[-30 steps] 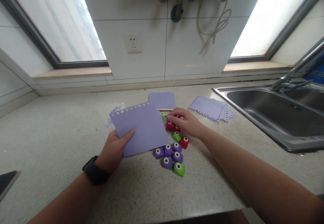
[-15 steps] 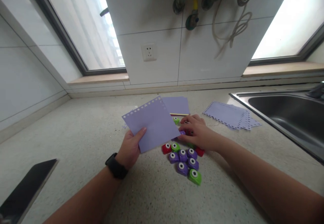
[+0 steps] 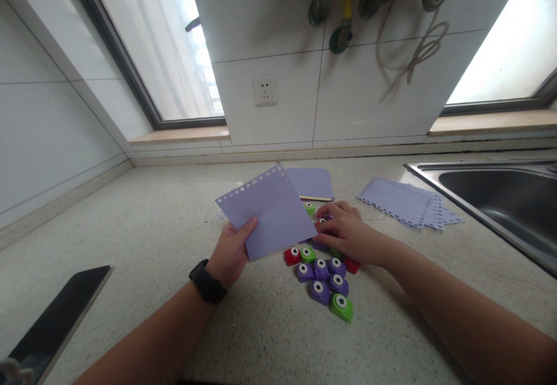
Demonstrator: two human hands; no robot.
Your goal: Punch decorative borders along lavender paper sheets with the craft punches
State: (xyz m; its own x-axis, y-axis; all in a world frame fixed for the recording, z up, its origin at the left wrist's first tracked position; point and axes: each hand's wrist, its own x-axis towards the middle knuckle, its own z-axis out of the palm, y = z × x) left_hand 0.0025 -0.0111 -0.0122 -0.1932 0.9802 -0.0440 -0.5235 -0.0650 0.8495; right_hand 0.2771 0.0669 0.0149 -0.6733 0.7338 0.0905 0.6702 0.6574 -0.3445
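Observation:
My left hand, with a black band on its wrist, grips a lilac paper sheet by its lower left corner, thumb on top. Small star and flower-like holes run along the sheet's upper left edge. My right hand is lowered over a group of craft punches at the sheet's right corner. Its thumb and fingers are apart, with a red punch showing between them; some fingertips are hidden. Closer to me lie more punches, among them a purple punch, a green punch and a red punch.
Behind the held sheet lies a stack of lilac paper. Several hole-edged sheets overlap at the right, near the steel sink. A dark flat device rests at the left. Pipe valves and a socket are on the wall.
The whole view has shifted slightly, so things appear farther right. My right hand's fingers have moved a little among the punches. The left hand still holds the sheet in much the same pose.

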